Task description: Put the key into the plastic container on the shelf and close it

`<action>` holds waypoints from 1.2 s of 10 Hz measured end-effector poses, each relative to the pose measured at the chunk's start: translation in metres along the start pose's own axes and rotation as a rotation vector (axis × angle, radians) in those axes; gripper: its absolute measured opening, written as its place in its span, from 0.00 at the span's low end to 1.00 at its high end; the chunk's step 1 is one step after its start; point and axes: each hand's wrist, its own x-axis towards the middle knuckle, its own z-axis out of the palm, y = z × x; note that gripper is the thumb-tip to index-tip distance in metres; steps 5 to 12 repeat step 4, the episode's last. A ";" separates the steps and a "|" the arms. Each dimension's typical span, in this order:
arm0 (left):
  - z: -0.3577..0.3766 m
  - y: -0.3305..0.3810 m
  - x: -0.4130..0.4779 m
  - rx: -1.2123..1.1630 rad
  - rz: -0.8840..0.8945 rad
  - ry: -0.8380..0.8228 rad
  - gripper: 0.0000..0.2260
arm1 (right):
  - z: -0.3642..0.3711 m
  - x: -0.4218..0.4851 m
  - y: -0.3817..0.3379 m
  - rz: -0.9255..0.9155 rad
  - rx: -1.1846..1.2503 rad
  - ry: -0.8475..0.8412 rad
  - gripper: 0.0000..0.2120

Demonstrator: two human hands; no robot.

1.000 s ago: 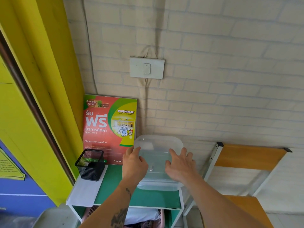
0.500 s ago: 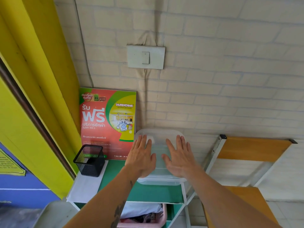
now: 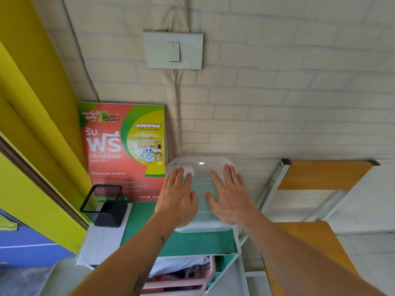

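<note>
Both hands flat on container lid.
My left hand [image 3: 178, 199] and right hand [image 3: 229, 196] lie released on the container [image 3: 202, 167]; green shelf [image 3: 192, 242], brick wall [image 3: 277, 92].

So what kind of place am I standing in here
Probably the entrance corner of a dormitory or apartment, though that is a guess. A red and green laundry-service poster leans on the painted brick wall, beside a green-topped shelf and a pink plastic laundry basket below.

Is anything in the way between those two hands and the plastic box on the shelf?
Nothing visible. The left hand and right hand lie flat, fingers spread, directly on the lid of the plastic container. The mesh pen holder stands apart to the left.
</note>
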 end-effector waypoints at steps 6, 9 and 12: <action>-0.038 0.006 0.009 0.026 -0.038 -0.135 0.25 | -0.034 0.002 -0.004 -0.003 0.057 -0.085 0.35; -0.038 0.006 0.009 0.026 -0.038 -0.135 0.25 | -0.034 0.002 -0.004 -0.003 0.057 -0.085 0.35; -0.038 0.006 0.009 0.026 -0.038 -0.135 0.25 | -0.034 0.002 -0.004 -0.003 0.057 -0.085 0.35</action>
